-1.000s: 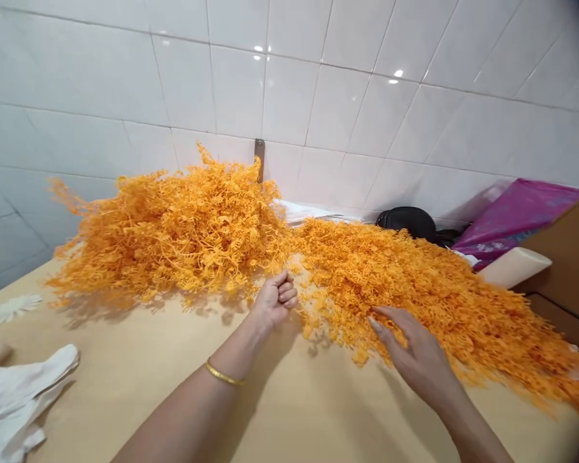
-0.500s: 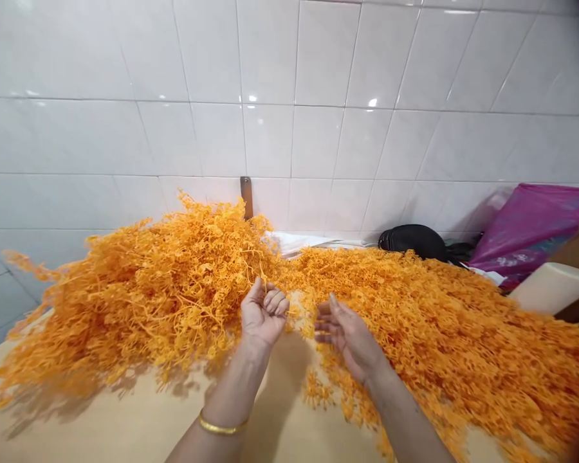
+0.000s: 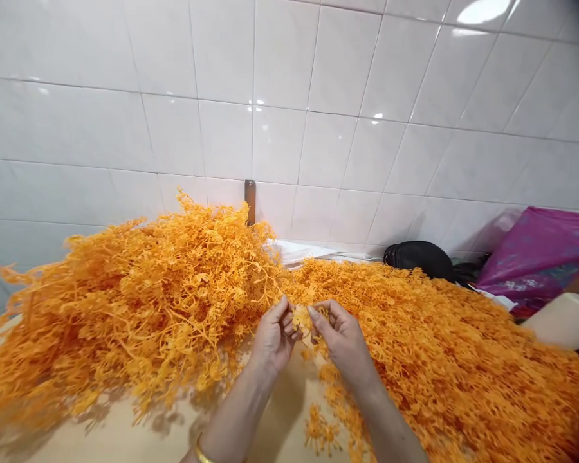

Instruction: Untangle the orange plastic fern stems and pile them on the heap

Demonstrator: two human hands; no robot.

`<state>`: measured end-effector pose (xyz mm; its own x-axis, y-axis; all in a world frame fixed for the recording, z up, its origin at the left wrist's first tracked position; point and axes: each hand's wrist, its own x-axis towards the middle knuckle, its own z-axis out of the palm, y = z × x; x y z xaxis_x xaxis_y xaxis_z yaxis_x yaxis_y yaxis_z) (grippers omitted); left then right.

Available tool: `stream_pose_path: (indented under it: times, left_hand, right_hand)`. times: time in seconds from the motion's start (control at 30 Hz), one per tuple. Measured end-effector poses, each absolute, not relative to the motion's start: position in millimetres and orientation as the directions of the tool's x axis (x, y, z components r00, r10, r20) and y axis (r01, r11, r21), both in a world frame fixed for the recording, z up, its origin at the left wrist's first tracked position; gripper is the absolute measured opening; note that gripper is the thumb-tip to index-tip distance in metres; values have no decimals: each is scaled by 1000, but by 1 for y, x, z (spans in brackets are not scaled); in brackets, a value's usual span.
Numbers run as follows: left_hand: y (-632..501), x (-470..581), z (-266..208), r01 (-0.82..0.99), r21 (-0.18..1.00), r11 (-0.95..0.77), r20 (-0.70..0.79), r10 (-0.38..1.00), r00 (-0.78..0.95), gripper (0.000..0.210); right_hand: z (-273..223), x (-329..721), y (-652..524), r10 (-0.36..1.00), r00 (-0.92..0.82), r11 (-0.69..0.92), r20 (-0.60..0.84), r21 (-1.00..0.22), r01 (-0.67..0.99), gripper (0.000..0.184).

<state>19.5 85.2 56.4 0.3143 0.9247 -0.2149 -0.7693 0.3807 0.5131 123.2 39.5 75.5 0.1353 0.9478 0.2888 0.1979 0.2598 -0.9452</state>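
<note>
Between my two hands, above the table, is a small orange plastic flower piece (image 3: 301, 317). My left hand (image 3: 276, 334) pinches its left side, fingers curled in. My right hand (image 3: 340, 337) grips the piece from the right between thumb and fingers. Left of my hands rises a tall heap of branching orange plastic sprays (image 3: 174, 289). A wide, lower pile of loose orange pieces (image 3: 444, 334) spreads to the right. A few small pieces (image 3: 321, 429) lie on the table below my right hand.
A pale wooden tabletop (image 3: 159, 444) lies under everything, against a white tiled wall (image 3: 280, 141). At the back are a brown strap-like upright (image 3: 249, 202), a black case (image 3: 419, 258) and a magenta plastic bag (image 3: 540, 251). A cream-coloured cylinder (image 3: 564, 320) sits at the right.
My right hand has come in from the right and closed on the small flower piece at my left hand's fingertips. My left hand has moved slightly right; the view has tilted.
</note>
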Motion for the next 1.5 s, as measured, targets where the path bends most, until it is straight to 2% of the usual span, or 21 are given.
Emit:
stream_pose_path:
  times: [0.07,0.13,0.27,0.37,0.43,0.47,0.5,0.6,0.67,0.77,0.87,0.93,1.03,1.13,1.23,1.3,1.37,1.43,1.5]
  left_hand:
    - [87,18,56,-784,481,393,-212,919,331,28]
    - [88,15,57,-809,424,406,-219,913,343,30]
    - [84,14,61,-791,393,470,-232,883,409,32]
    - [83,14,60,-742,450,496,-284,868,407,33]
    - [86,13,56,-746,477,464,-318,883,346,33]
    - [87,13,54,-754,478,451,-325,888,326,32]
    - [88,12,52,-760,471,449,-324,889,325,32]
    - [89,11,52,-726,437,530,-324,846,422,32]
    - [88,10,56,-687,430,585,-322,811,489,32]
    - [87,7,64,-661,442,606,-287,794,535,32]
    - [87,2,68,-661,427,618,-274,784,557,31]
    - [88,-2,70,-662,401,634,-269,772,576,30]
    - [89,-5,71,-672,379,637,-255,769,585,30]
    - [88,-5,73,-693,376,616,-265,787,556,31]
    - [85,-1,74,-701,368,612,-265,791,552,31]
    - [84,1,73,-694,373,615,-277,788,550,30]
    - [85,1,71,-705,379,599,-304,800,517,31]
    - [86,1,69,-725,366,583,-312,811,495,31]
    - [87,0,68,-724,333,604,-289,796,532,30]
  right_hand:
    - [77,129,39,967,68,231,247,-955,186,28]
    - [78,133,38,969,70,212,237,-944,254,30]
    - [78,141,36,906,288,159,311,-879,449,32]
    - [81,165,35,735,523,143,432,-852,504,30]
    - [84,185,35,560,686,191,464,-878,438,28]
    - [85,192,36,503,739,235,449,-894,382,27]
    - [87,195,36,506,747,260,430,-903,343,26]
    - [88,186,37,712,575,268,403,-913,307,24]
    - [90,170,35,836,384,254,391,-898,361,24]
    - [94,154,30,940,85,249,331,-832,495,26]
    - [97,152,24,956,-213,291,204,-768,571,35]
    - [98,154,23,923,-349,345,161,-748,567,40]
    - [97,155,24,897,-413,375,159,-768,519,19]
    - [93,152,29,941,-247,320,232,-846,426,24]
    - [90,154,34,939,104,288,327,-916,278,25]
    - [90,163,35,858,374,307,353,-935,179,23]
    - [93,178,34,700,611,398,370,-912,97,20]
    - [98,192,32,579,725,496,372,-867,49,17]
    - [100,198,31,629,699,473,339,-881,2,18]
